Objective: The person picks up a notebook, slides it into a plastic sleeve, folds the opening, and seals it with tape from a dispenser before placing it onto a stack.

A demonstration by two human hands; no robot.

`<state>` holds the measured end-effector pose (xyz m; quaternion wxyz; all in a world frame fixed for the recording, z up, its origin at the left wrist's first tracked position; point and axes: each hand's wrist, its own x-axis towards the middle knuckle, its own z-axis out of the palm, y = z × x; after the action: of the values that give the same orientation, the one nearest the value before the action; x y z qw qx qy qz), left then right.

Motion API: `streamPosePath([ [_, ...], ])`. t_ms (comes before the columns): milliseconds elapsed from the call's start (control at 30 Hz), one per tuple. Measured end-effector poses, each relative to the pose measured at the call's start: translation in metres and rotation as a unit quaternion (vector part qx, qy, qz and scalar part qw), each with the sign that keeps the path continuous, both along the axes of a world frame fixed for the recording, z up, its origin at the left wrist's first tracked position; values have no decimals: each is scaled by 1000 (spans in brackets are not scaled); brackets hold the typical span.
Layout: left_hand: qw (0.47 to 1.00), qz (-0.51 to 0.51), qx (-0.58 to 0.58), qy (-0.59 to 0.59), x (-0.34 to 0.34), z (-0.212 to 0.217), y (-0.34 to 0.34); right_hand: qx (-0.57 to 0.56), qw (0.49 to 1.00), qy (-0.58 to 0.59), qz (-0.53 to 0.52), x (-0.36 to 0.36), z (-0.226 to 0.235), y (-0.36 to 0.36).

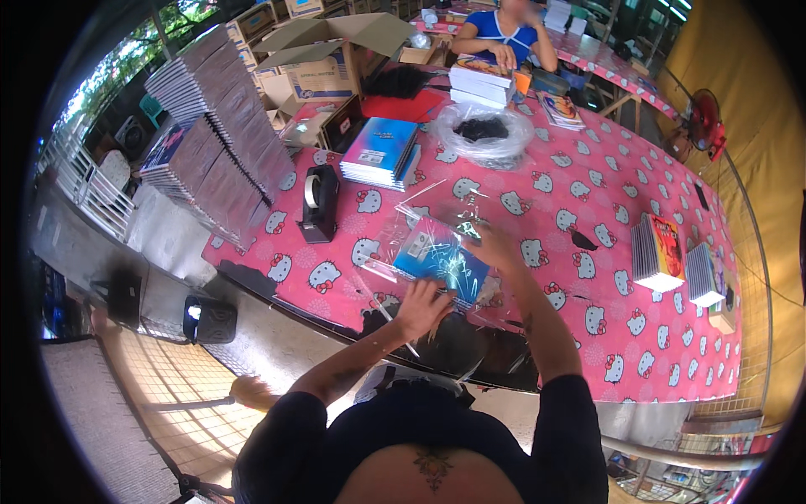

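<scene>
A blue notebook, or a small stack of them, lies at a slant near the table's front edge. Shiny clear plastic wrap covers it and spreads past its far and left sides. My left hand rests on its near edge, fingers apart and fairly flat. At its right far corner, my right hand has its fingers bent at the crinkled plastic; glare partly obscures the fingertips. A black tape dispenser stands to the left, and a stack of blue notebooks sits beyond it.
Tall stacks of wrapped notebooks rise at the left edge. A clear bag with black contents and an open carton are farther back. Notebook stacks stand right. Across the table, a person in blue touches a notebook pile.
</scene>
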<state>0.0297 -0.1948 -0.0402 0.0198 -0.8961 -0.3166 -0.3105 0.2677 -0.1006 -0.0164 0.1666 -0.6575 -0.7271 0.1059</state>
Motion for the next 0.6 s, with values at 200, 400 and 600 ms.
streamPosePath([
  [200, 990, -43, -86, -107, -34, 57, 14, -321, 882, 342, 48, 50, 48, 46],
  [400, 717, -58, -525, -455, -73, 60, 85, -339, 837, 428, 13, 43, 105, 11],
  [600, 895, 413, -76, -153, -183, 54, 148, 181, 915, 307, 189, -13, 182, -43],
])
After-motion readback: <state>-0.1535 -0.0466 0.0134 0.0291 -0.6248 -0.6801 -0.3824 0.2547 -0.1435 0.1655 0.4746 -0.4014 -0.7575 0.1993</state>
